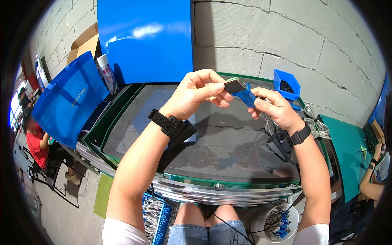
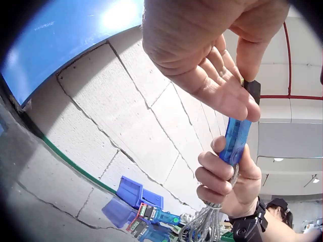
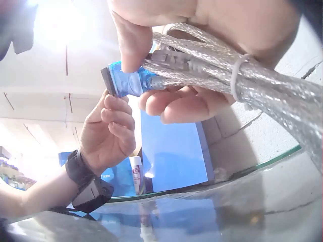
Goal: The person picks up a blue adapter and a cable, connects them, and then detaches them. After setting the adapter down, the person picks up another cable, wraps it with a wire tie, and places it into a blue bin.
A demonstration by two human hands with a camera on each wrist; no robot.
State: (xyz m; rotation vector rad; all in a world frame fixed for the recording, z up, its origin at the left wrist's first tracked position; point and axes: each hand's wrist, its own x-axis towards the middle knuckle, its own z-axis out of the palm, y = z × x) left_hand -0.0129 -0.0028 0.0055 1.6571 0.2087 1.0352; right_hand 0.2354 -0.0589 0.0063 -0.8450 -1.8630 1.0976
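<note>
Above the dark glossy tabletop, my left hand (image 1: 202, 92) pinches a small black adapter with a green terminal block (image 1: 234, 85) between thumb and fingers. The adapter sits at the end of a translucent blue cable connector (image 1: 246, 97). My right hand (image 1: 277, 108) grips that connector between thumb and fingers. From it runs a silvery braided cable (image 3: 222, 65), bundled with a pale tie and lying along the right palm in the right wrist view. The left wrist view shows the blue connector (image 2: 235, 141) lined up with the black adapter (image 2: 253, 89).
A blue bin (image 1: 287, 85) stands at the back right, near another coiled cable (image 1: 317, 124). At left are a blue bag (image 1: 73, 98) and a spray can (image 1: 108, 74). Below the table edge stand a cable-filled blue basket (image 1: 164, 218) and white bucket (image 1: 256, 223). People sit on both sides.
</note>
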